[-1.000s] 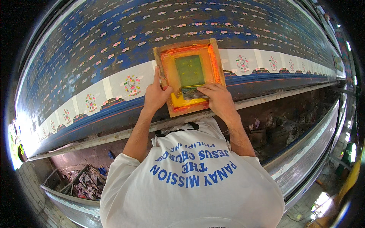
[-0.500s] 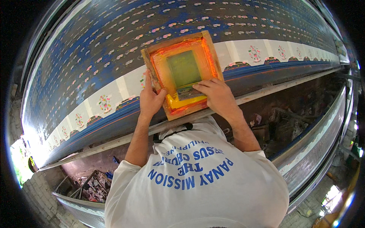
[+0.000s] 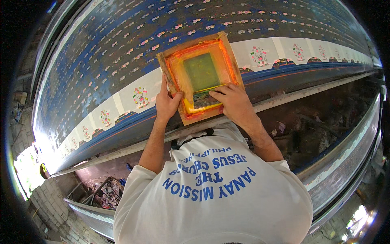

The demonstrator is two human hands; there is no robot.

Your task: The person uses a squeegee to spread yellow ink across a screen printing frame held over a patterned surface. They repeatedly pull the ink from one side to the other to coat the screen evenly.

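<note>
The wooden frame [image 3: 191, 45] lay between the two hands, over the strip of white pieces [image 3: 267, 48] near the front edge of the counter [image 3: 162, 30]; whether its underside touched them fully could not be told. The left hand [image 3: 167, 103] was closed on the frame's left rail, thumb over the inner side, fingers along the outer face. The right hand [image 3: 235, 102] was at the frame's lower right, its fingertips bent onto the right part of a flat, dark blade-like tool [image 3: 202, 99] and gripping it; the underside of that grip was hidden. The tool lay across the lower part of the frame, just below a green rectangular panel [image 3: 201, 72]. The frame was four-sided, of bare, stained timber, set at a slant to the counter edge. Its inner border was smeared orange and red, with glossy yellow at the bottom; the mesh around the panel was amber. The white pieces had scalloped lower edges and small multicoloured printed motifs. The counter surface was dark, patchy blue and grey-brown, marked with rows of small pale prints. The person wore a white shirt [image 3: 215, 219] with blue lettering.
</note>
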